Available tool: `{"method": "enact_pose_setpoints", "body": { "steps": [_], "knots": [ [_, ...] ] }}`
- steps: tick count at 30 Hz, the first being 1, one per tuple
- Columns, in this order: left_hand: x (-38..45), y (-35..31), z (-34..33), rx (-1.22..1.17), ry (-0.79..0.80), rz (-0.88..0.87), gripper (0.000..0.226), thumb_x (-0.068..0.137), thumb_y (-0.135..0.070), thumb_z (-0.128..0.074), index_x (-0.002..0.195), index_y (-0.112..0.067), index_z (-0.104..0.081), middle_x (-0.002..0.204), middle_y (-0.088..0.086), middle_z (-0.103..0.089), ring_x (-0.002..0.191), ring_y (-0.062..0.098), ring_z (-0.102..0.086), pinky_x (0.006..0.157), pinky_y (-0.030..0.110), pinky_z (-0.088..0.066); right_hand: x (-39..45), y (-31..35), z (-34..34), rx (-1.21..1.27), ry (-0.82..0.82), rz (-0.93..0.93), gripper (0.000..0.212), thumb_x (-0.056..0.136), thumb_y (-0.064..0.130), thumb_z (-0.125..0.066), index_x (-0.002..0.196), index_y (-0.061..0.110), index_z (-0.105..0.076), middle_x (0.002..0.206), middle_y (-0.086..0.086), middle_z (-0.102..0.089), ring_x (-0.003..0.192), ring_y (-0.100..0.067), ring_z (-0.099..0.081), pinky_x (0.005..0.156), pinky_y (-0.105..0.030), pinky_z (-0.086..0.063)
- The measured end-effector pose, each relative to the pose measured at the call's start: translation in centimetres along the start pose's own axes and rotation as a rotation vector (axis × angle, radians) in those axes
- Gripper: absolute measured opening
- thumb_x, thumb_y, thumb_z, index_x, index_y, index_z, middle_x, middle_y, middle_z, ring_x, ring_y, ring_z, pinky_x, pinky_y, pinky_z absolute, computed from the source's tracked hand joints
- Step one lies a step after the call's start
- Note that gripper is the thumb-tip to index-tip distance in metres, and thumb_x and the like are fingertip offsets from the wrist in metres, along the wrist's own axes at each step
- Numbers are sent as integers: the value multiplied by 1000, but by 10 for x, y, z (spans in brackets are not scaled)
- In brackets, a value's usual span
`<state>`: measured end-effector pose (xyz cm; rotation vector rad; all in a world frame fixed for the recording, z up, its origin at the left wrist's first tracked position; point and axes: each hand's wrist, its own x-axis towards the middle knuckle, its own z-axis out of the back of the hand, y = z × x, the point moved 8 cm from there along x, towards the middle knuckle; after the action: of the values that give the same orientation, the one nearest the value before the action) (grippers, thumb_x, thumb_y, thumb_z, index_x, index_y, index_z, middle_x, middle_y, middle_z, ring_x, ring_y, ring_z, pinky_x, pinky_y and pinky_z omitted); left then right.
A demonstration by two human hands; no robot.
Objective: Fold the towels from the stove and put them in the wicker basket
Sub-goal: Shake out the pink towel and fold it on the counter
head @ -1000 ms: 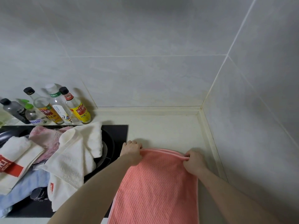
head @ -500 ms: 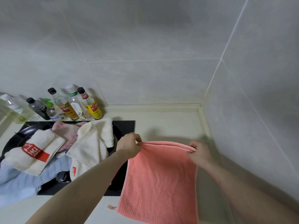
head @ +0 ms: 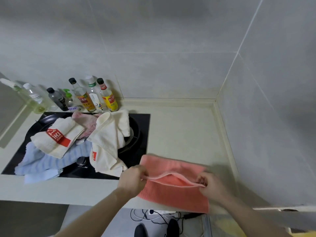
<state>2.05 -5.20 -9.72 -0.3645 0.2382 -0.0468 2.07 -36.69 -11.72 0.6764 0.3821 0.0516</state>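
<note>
A salmon-pink towel [head: 172, 194] lies doubled on the pale counter to the right of the stove. My left hand [head: 132, 179] pinches its upper layer's left corner and my right hand [head: 211, 184] pinches the right corner, with the edge lifted a little between them. On the black stove [head: 142, 134] sits a heap of towels: a cream one with a red label [head: 56, 137], another cream one [head: 109, 139], a mottled pink one [head: 87, 121] and a light blue one [head: 42, 161]. No wicker basket is in view.
Several sauce and oil bottles [head: 92, 96] stand against the tiled wall behind the stove. The counter [head: 181, 127] ends in the wall corner at the right. Below the front edge lie a power strip and black cables [head: 159, 214] on the floor.
Both hands have drawn the pink towel's far edge back toward me over the rest, so it now lies folded. The view has tilted down and shows the counter's front edge and the floor.
</note>
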Motion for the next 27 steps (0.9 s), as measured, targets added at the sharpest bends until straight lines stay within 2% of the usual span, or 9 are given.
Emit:
{"method": "enact_pose_setpoints", "body": {
  "steps": [3,6,10,14,17,20,23,25,27],
  "knots": [
    [-20,7,-17,2,44,31,16,78,-20,-58,91,-28,-66,96,-12,-66,83,17,-64,64,29,-44,-13,-3,-24,-35,59,19,31,65,3,-65,62,33,-58,68,6,-59,64,-7,-55,54,-21,-35],
    [-32,13,-30,39,99,70,20,79,-19,-56,95,-28,-65,100,-12,-64,90,19,-64,68,29,-45,-23,-6,-41,-66,163,-3,25,65,5,-60,63,30,-57,77,4,-61,70,-11,-58,61,-28,-44],
    [-40,15,-39,93,151,112,22,84,-20,-54,101,-27,-66,108,-10,-64,96,21,-65,72,29,-42,-37,-10,-49,-163,199,-4,13,70,16,-66,71,27,-60,85,10,-59,74,-3,-53,61,-16,-39],
    [-44,18,-50,151,244,133,22,86,-21,-53,103,-27,-65,114,-8,-62,99,24,-64,75,31,-43,-41,-20,-60,-267,197,-3,8,79,27,-70,85,25,-64,92,13,-57,81,-6,-52,61,-14,-38],
    [-44,5,-54,198,277,89,28,86,-21,-55,112,-26,-64,121,-10,-57,102,23,-64,81,34,-49,-46,-25,-66,-311,219,-11,12,77,33,-63,89,30,-61,96,14,-54,91,-10,-53,71,-18,-44],
    [-44,-28,-61,155,253,-53,36,87,-23,-57,122,-28,-62,130,-11,-54,118,18,-56,97,35,-50,-49,-28,-65,-275,168,-47,21,75,46,-61,86,28,-61,95,17,-53,91,-8,-53,76,-23,-46],
    [-50,-52,-85,158,351,-149,51,93,-30,-57,143,-32,-49,153,-6,-38,139,20,-36,122,49,-29,-50,-29,-65,-199,86,-80,22,77,49,-60,82,27,-60,91,17,-52,84,-6,-52,72,-22,-45],
    [-54,-57,-100,194,430,-147,63,95,-32,-59,154,-32,-35,163,-3,-25,147,25,-27,125,51,-20,-51,-30,-68,-179,76,-86,15,80,43,-60,81,28,-59,92,16,-53,87,-7,-53,76,-25,-47],
    [-53,-58,-106,216,431,-129,66,95,-29,-59,156,-30,-33,166,-1,-21,149,27,-26,124,50,-21,-50,-32,-70,-165,48,-91,9,83,38,-61,85,29,-59,96,15,-53,90,-10,-54,81,-27,-48]
  ]
}}
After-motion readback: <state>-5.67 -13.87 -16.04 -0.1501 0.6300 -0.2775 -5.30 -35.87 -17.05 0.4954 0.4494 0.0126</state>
